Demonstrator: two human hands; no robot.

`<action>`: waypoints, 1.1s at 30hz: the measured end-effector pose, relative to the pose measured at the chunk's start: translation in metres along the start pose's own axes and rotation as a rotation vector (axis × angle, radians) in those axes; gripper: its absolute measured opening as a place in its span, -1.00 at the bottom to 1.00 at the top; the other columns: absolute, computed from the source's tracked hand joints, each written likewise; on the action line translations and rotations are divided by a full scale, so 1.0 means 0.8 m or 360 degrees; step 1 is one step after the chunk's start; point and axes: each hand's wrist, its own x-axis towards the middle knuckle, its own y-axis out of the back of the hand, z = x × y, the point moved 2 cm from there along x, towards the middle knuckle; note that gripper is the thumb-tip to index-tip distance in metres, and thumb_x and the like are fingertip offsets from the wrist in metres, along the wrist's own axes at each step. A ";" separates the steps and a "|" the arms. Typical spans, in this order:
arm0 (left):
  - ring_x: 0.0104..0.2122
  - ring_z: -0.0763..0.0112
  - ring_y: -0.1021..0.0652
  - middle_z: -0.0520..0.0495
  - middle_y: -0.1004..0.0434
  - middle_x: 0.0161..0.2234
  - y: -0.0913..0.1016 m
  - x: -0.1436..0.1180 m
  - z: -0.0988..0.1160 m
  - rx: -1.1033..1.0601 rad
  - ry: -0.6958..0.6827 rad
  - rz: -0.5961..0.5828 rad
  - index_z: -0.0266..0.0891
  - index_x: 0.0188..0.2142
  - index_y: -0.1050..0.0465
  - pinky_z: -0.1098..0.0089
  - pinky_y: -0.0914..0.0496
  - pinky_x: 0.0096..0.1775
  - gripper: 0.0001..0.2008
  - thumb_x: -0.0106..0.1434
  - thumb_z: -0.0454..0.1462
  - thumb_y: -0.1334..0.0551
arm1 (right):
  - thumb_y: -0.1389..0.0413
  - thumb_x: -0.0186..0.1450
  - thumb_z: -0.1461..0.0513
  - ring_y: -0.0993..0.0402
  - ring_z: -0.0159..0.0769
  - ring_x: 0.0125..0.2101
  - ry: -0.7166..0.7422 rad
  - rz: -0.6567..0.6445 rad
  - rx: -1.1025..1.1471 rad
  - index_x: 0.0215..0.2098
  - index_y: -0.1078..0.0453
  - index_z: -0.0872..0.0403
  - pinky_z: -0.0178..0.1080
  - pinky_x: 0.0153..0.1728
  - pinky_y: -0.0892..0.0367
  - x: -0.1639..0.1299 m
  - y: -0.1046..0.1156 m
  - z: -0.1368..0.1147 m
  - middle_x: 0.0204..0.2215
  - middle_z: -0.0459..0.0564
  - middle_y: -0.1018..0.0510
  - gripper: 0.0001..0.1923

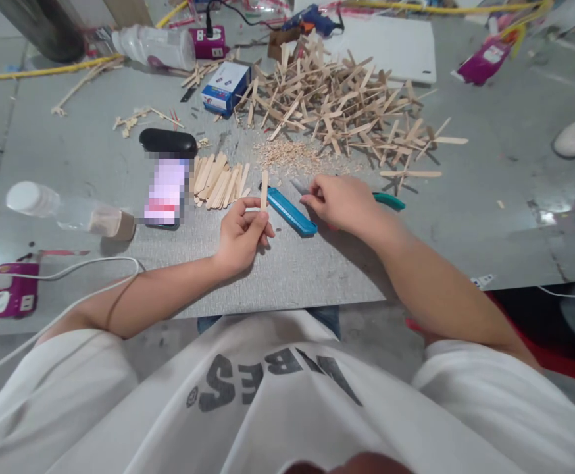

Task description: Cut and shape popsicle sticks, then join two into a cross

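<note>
My left hand [245,230] is closed, pinching a flat wooden craft stick [264,189] upright between thumb and fingers. To its right a blue utility knife [291,210] lies slanted on the table. Beyond that, my right hand [339,201] is closed, palm down, around a tool. A pointed grey metal tip [298,187] shows ahead of its fingers, and a green handle [390,200] sticks out behind the wrist. The hand hides the tool's middle, so its kind is unclear. Loose craft sticks [221,181] lie in a row left of the left hand.
A big heap of joined sticks [341,99] lies behind the hands, with wood chips [287,155] before it. A phone [166,191], black case [168,141], blue-white box [227,87] and clear bottle [70,210] stand leftward. A white cable [95,263] crosses the left forearm.
</note>
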 end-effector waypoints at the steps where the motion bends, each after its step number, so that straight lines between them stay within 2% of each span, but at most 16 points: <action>1: -0.65 0.49 -0.52 0.13 -0.66 -0.53 0.000 0.001 0.000 0.0000 0.0002 0.0004 -0.10 -0.07 -0.40 0.47 -0.37 -0.59 -0.52 0.37 0.05 -0.59 | -0.19 0.61 0.05 -0.62 0.05 -0.23 0.0008 0.0002 0.0015 -0.09 -0.59 -0.07 -0.03 -0.25 -0.25 0.004 0.001 0.001 -0.27 0.13 -0.77 -0.80; 3: -0.65 0.50 -0.52 0.14 -0.66 -0.53 0.001 0.002 -0.001 0.0003 0.0011 0.0011 -0.10 -0.07 -0.40 0.48 -0.39 -0.58 -0.52 0.36 0.04 -0.59 | -0.15 0.61 0.08 -0.58 0.00 -0.28 0.0029 0.0048 0.0143 -0.07 -0.54 -0.07 -0.05 -0.26 -0.28 0.010 0.005 0.001 -0.33 0.08 -0.71 -0.84; 6: -0.66 0.51 -0.53 0.15 -0.66 -0.53 0.000 0.004 -0.001 0.0006 0.0043 0.0037 -0.10 -0.07 -0.42 0.49 -0.41 -0.59 -0.51 0.35 0.05 -0.60 | -0.17 0.56 0.11 -0.43 -0.14 -0.40 0.0087 0.0194 0.0608 -0.16 -0.36 -0.11 -0.09 -0.30 -0.28 0.006 0.011 -0.008 -0.44 -0.09 -0.54 -0.88; 9: -0.66 0.52 -0.55 0.14 -0.68 -0.53 -0.002 0.002 0.000 0.0004 0.0091 0.0061 -0.12 -0.08 -0.45 0.51 -0.42 -0.61 -0.49 0.32 0.07 -0.63 | -0.21 0.49 0.08 -0.22 -0.23 -0.50 0.0217 0.0231 0.1096 -0.32 -0.19 -0.14 -0.12 -0.37 -0.20 -0.012 0.005 -0.029 -0.56 -0.22 -0.25 -0.70; 10: -0.66 0.52 -0.56 0.13 -0.69 -0.53 -0.004 0.001 0.001 0.0007 0.0110 0.0061 -0.12 -0.09 -0.46 0.51 -0.44 -0.60 -0.48 0.31 0.08 -0.64 | -0.23 0.49 0.04 -0.16 -0.25 -0.51 0.0265 0.0222 0.1225 -0.36 -0.16 -0.13 -0.12 -0.39 -0.17 -0.019 0.002 -0.038 -0.57 -0.22 -0.21 -0.63; 12: -0.64 0.51 -0.59 0.11 -0.72 -0.51 -0.006 -0.002 0.001 0.0024 0.0155 0.0056 -0.13 -0.10 -0.48 0.52 -0.50 -0.58 -0.49 0.32 0.08 -0.64 | -0.24 0.54 -0.11 -0.13 -0.28 -0.50 0.0333 0.0231 0.1387 -0.44 -0.12 -0.12 -0.13 -0.40 -0.16 -0.036 -0.006 -0.053 -0.57 -0.21 -0.18 -0.45; 15: -0.60 0.51 -0.65 0.07 -0.76 -0.47 -0.008 -0.007 0.002 0.0068 0.0207 0.0030 -0.14 -0.13 -0.51 0.53 -0.56 -0.53 -0.49 0.35 0.12 -0.63 | -0.25 0.55 -0.35 -0.06 -0.34 -0.56 0.0337 0.0074 0.1618 -0.46 -0.15 -0.11 -0.17 -0.49 -0.08 -0.054 -0.017 -0.070 -0.62 -0.25 -0.16 -0.28; 19: -0.59 0.46 -0.70 0.01 -0.80 -0.46 -0.008 -0.010 0.005 0.0120 0.0192 0.0006 -0.16 -0.19 -0.52 0.54 -0.60 -0.52 -0.40 0.30 0.23 -0.66 | -0.27 0.52 -0.42 -0.15 -0.39 -0.59 0.0408 -0.0030 0.1742 -0.48 -0.11 -0.10 -0.20 -0.51 -0.16 -0.067 -0.017 -0.078 -0.63 -0.23 -0.22 -0.20; 21: -0.58 0.42 -0.73 -0.03 -0.80 -0.46 -0.007 -0.010 0.007 0.0166 0.0180 -0.0015 -0.17 -0.22 -0.53 0.52 -0.62 -0.52 -0.37 0.29 0.27 -0.65 | -0.27 0.56 -0.34 -0.17 -0.39 -0.60 0.0406 -0.0126 0.1829 -0.46 -0.13 -0.09 -0.21 -0.53 -0.18 -0.070 -0.017 -0.080 -0.62 -0.23 -0.29 -0.26; 26: -0.57 0.36 -0.75 0.00 -0.77 -0.50 -0.008 -0.009 0.010 0.0284 0.0086 -0.0096 -0.18 -0.27 -0.54 0.48 -0.64 -0.51 -0.39 0.36 0.27 -0.60 | -0.28 0.55 0.08 -0.11 -0.42 -0.54 0.0375 -0.0236 0.1960 -0.47 -0.18 -0.07 -0.26 -0.53 -0.06 -0.074 -0.019 -0.080 -0.58 -0.21 -0.30 -0.50; 33: -0.54 0.41 -0.76 -0.02 -0.82 -0.43 -0.006 -0.015 0.011 0.0382 -0.0132 -0.0169 -0.18 -0.24 -0.58 0.50 -0.65 -0.47 -0.57 0.55 0.08 -0.52 | -0.22 0.52 0.21 -0.07 -0.41 -0.53 0.0416 -0.0294 0.1997 -0.49 -0.18 -0.06 -0.25 -0.49 -0.09 -0.073 -0.018 -0.078 -0.58 -0.24 -0.24 -0.55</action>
